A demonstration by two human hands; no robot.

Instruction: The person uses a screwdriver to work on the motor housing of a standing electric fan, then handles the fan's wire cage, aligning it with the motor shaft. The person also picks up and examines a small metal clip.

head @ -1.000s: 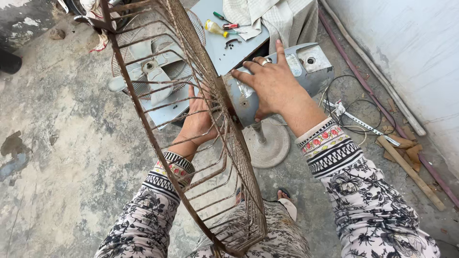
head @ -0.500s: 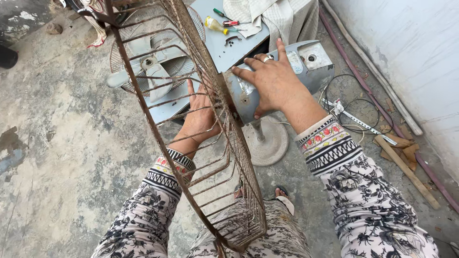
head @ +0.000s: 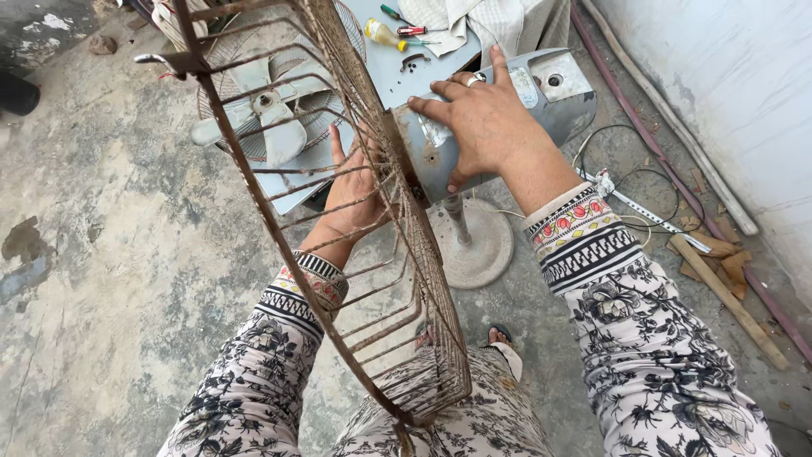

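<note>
Since the earlier frames your left hand (head: 353, 196) has slid a little higher behind the rusty wire fan guard (head: 338, 211), while your right hand (head: 482, 127) has stayed planted on the grey fan motor housing (head: 507, 110). Your left forearm comes up from the lower left, wrist bent back, palm pressed flat against the inner face of the guard with the fingers straight and spread, pointing upward; nothing is pinched between them, the hand only braces the wires. The guard stands on edge, tilted, its rim running from above your left hand down to your lap, where its lowest arc rests against your patterned clothing. Your right arm reaches forward from the lower right, wrist nearly straight, palm down over the top of the housing, fingers splayed and draped over its front end, thumb hanging down the near side; the hand lies open on the metal rather than closed around it. A ring shows on one finger. Directly below that hand the thin pole drops to the round fan base (head: 474, 241) on the concrete floor. Beyond your left fingertips lie the pale fan blades (head: 271, 127) on a second guard. Past your right fingertips sit a yellow bottle (head: 382, 34) and a screwdriver (head: 393, 13) beside a cloth (head: 474, 21).
</note>
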